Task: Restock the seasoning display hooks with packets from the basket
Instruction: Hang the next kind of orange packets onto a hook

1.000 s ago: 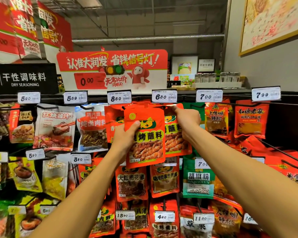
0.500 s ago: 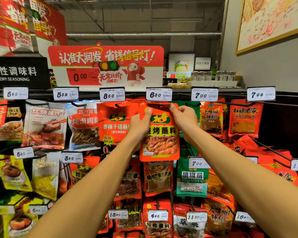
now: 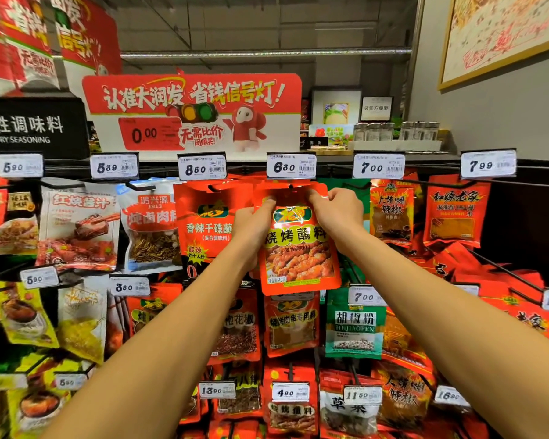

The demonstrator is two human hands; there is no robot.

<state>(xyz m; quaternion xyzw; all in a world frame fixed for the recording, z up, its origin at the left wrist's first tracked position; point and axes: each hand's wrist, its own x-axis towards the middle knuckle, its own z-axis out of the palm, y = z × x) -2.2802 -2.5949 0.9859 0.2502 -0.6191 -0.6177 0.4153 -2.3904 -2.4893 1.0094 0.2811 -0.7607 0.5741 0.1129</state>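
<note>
An orange barbecue seasoning packet (image 3: 298, 245) with a picture of grilled meat hangs in front of the top row, just below the 6.30 price tag (image 3: 290, 166). My left hand (image 3: 252, 223) pinches its upper left edge. My right hand (image 3: 338, 213) pinches its upper right corner. The packet's top edge sits at the black hook (image 3: 290, 186) under that tag; whether the hole is on the hook cannot be made out. The basket is out of sight.
Hooks full of seasoning packets surround it: an orange packet (image 3: 208, 223) under the 8.50 tag to the left, a chili packet (image 3: 392, 213) to the right, a green pepper-powder packet (image 3: 354, 331) below. A red promotional sign (image 3: 192, 112) stands above the display.
Both hands carried the orange packet up and to the right, from the 8.50 column to the hook under the 6.30 tag. My left hand shifted from its side to its top edge.
</note>
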